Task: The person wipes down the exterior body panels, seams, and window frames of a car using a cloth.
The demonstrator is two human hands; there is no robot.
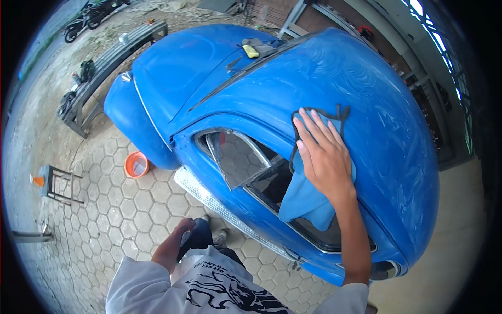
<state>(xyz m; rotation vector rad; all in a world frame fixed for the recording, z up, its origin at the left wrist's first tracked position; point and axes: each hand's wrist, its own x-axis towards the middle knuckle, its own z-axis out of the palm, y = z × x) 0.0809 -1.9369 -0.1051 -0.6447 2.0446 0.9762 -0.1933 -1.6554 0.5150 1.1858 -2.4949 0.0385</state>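
White printed shirt (209,285) nearest; right hand (325,157) laid flat, fingers extended, atop blue cloth (308,200) on car roof (379,104), seemingly pinning it against curve; cloth tail drapes over side window (272,187); left hand (185,225) low by thigh (201,235), grip can't be told

Upper left of the frame: two parked motorbikes (99,15), with bare earth (55,68) below. Nearby, a long weathered bench (116,56) on a slant, with a white cup (123,38) and dark items (86,69) on top, too small to make out. At the left, a small stool (47,172) with an orange cup (36,181) at the seat's edge. Farther right, an orange bucket (128,169) with something pale inside, on hexagonal paving (141,201). Upper right, a red object (366,32) and metal roof framework (436,39). Lower right, smooth pale floor (449,225).
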